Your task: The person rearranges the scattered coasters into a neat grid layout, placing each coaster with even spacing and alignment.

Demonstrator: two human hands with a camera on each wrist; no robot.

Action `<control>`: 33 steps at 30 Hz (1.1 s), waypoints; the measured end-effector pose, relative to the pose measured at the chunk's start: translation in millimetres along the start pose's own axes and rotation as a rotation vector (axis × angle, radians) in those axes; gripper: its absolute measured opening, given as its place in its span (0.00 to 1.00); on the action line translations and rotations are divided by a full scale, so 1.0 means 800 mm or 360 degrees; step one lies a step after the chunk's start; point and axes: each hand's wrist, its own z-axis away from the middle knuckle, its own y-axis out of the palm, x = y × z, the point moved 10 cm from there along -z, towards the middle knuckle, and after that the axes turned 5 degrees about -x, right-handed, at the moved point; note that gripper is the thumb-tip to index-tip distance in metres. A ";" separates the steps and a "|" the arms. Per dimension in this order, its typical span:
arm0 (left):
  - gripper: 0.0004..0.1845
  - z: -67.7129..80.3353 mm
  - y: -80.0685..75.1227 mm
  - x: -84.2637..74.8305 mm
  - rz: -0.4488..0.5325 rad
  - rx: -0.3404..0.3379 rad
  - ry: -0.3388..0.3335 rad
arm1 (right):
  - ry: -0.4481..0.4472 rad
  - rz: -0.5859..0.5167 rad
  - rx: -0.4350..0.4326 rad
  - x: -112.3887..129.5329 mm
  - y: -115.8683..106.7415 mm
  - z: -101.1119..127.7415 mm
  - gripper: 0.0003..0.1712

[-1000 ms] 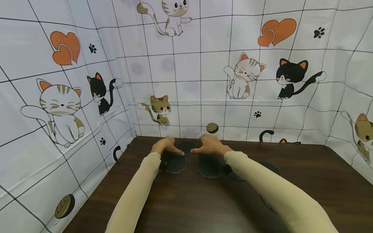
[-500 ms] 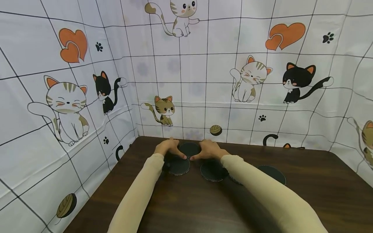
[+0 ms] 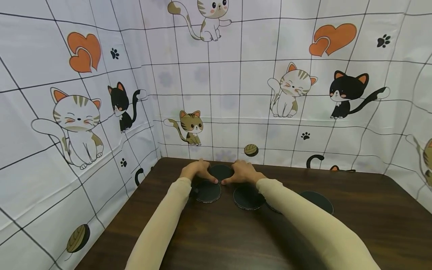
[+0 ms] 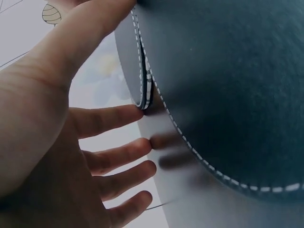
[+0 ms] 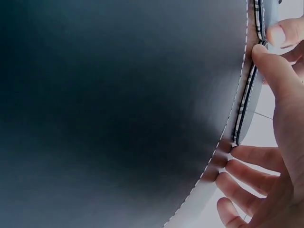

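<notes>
Dark round coasters with pale stitched rims lie on the brown table. My left hand point(image 3: 198, 171) and right hand point(image 3: 243, 173) flank the farthest coaster point(image 3: 221, 172), thumbs at its near edge and almost meeting. In the left wrist view, the index fingertip touches this coaster's rim point(image 4: 147, 85), the other fingers point(image 4: 121, 156) spread fairly straight. The right wrist view has the right thumb point(image 5: 273, 66) and index fingertip along the rim point(image 5: 247, 102). Nearer coasters sit by each hand: one on the left point(image 3: 208, 192), one on the right point(image 3: 248, 197).
Right of these, a coaster point(image 3: 272, 208) is mostly under the right sleeve point(image 3: 303, 221), and another point(image 3: 317, 201) lies beyond that forearm. A white cat-print cloth point(image 3: 219, 82) hangs behind and to the left, meeting the table's back edge.
The head view has shifted slightly. My thumbs have drawn closer together at the far coaster's near edge. A coaster edge formerly visible below the right forearm is now hidden by the sleeve.
</notes>
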 end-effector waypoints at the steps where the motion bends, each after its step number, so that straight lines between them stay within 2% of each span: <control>1: 0.46 -0.001 0.001 -0.001 0.0000 -0.0010 0.0000 | 0.0000 0.0007 -0.0006 0.000 0.000 0.001 0.44; 8: 0.41 -0.003 0.006 -0.005 -0.0018 -0.0066 -0.0030 | -0.0011 0.0028 -0.0027 -0.002 0.005 0.002 0.47; 12: 0.40 -0.006 0.008 -0.010 -0.0043 -0.0075 0.0000 | -0.0002 0.0025 -0.0041 -0.008 0.007 0.001 0.46; 20: 0.39 -0.010 0.013 -0.014 -0.0030 -0.0090 0.0060 | -0.0029 -0.0084 -0.0093 -0.012 0.005 0.000 0.38; 23: 0.37 -0.010 0.011 -0.019 0.0072 -0.0100 0.0117 | -0.0052 -0.0114 -0.0122 -0.013 0.000 0.002 0.35; 28: 0.30 -0.016 0.001 -0.031 0.0262 -0.0143 0.0291 | -0.0079 -0.0133 -0.0181 -0.021 -0.015 0.007 0.34; 33: 0.29 -0.020 -0.013 -0.042 0.0332 -0.0207 0.0403 | -0.0119 -0.0128 -0.0249 -0.030 -0.038 0.011 0.34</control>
